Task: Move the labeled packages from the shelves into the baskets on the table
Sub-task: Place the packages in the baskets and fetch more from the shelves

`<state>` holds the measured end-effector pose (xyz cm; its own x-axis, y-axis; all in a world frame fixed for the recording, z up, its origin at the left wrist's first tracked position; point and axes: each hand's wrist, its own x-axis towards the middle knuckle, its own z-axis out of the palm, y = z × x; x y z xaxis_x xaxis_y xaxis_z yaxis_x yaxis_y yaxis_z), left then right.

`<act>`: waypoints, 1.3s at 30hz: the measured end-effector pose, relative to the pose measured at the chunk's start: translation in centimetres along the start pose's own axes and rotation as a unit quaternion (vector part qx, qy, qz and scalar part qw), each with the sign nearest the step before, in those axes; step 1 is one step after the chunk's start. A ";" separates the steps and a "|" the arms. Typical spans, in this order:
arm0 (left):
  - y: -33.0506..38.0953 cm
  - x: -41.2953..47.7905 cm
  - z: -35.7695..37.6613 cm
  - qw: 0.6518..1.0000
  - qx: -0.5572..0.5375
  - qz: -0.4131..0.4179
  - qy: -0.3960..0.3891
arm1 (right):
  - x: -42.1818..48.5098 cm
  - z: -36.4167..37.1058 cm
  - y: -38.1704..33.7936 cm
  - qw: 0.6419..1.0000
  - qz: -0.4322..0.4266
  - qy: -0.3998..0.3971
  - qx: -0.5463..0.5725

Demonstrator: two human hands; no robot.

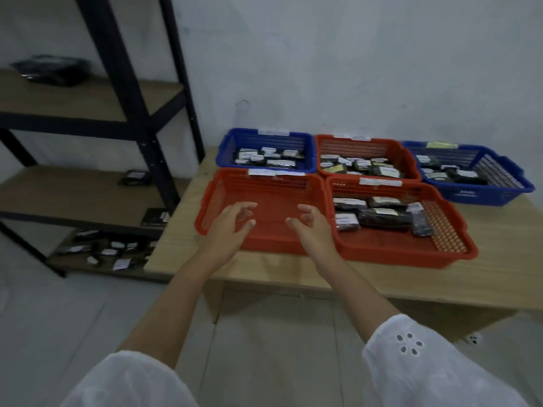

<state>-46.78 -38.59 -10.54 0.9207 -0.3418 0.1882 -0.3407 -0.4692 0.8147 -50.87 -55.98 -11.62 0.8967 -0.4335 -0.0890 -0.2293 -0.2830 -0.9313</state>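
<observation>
Several baskets stand on the wooden table [484, 268]. My left hand [230, 227] and my right hand [311, 227] hover over the near-left red basket [264, 180], which holds nothing; both hands are empty with fingers curled apart. The near-right red basket [452, 242], the far red basket [405, 160] and two blue baskets [226, 148] [517, 183] hold black packages with white labels. More labeled packages lie on the lowest shelf [105, 251], two on the middle shelf [135, 178] [155, 217], and a dark bundle [51, 69] on the upper shelf.
A black metal shelving unit [129, 83] with wooden boards stands left of the table, against a pale wall. Grey tiled floor [73, 318] lies below me. A wall socket [473, 338] shows under the table's right side.
</observation>
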 end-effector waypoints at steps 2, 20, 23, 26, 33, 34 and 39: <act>-2.1 -0.5 -4.0 1.000 -0.012 -0.006 0.003 | -0.6 4.5 -1.7 1.000 0.000 -0.017 0.007; -24.1 -0.5 -30.1 0.996 -0.004 -0.083 -0.013 | -0.7 39.4 -10.5 0.989 0.086 -0.079 0.087; -26.8 2.5 -30.9 0.996 0.003 -0.086 -0.032 | 2.2 42.8 -10.2 0.984 0.129 -0.072 0.103; -29.3 6.2 -31.7 0.994 -0.003 -0.095 -0.052 | 5.8 46.0 -10.4 0.971 0.193 -0.053 0.131; -35.7 12.6 -33.6 0.993 -0.012 -0.091 -0.074 | 12.9 52.6 -9.3 0.950 0.270 -0.006 0.156; -36.8 13.1 -33.8 0.991 -0.011 -0.095 -0.093 | 13.7 53.4 -8.9 0.944 0.288 -0.001 0.162; -42.5 15.7 -34.1 0.979 -0.020 -0.107 -0.173 | 16.5 57.3 -5.6 0.911 0.370 0.032 0.180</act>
<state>-11.36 3.72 -23.50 0.8481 -0.4981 -0.1806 -0.1334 -0.5305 0.8371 -13.13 -12.49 -28.15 0.5203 -0.4440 -0.7295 -0.6129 0.4008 -0.6810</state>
